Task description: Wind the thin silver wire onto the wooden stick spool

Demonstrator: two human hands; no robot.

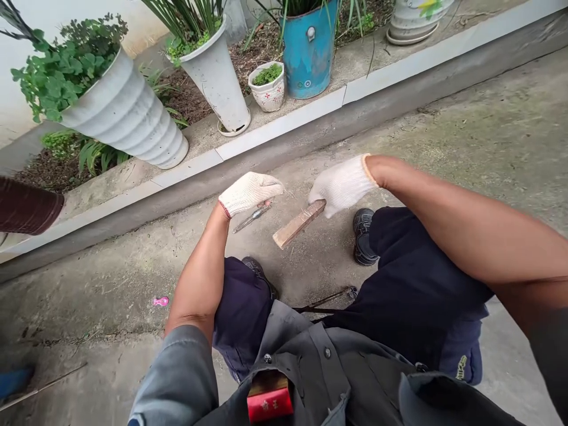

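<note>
My left hand (pixel 251 192), in a white knit glove, is closed, with a slim silvery metal tool (pixel 251 219) under its fingers. That tool slants down to the left; its kind is not clear. My right hand (pixel 341 183), gloved as well, grips the upper end of a narrow wooden block (pixel 298 225). The block tilts down toward the left, its lower end free in the air. Fine pale strands (pixel 306 211) stick up from the block near my right fingers. More thin strands show by my left fingertips, and I cannot tell whether they are pinched.
Beyond my hands runs a tiled ledge (pixel 279 125) with a ribbed white planter (pixel 128 112), a tall white pot (pixel 217 83), a small pot (pixel 267 94) and a blue bucket (pixel 309 53). A pink object (pixel 160 301) lies on the concrete. A dark tool (pixel 328 299) lies between my feet.
</note>
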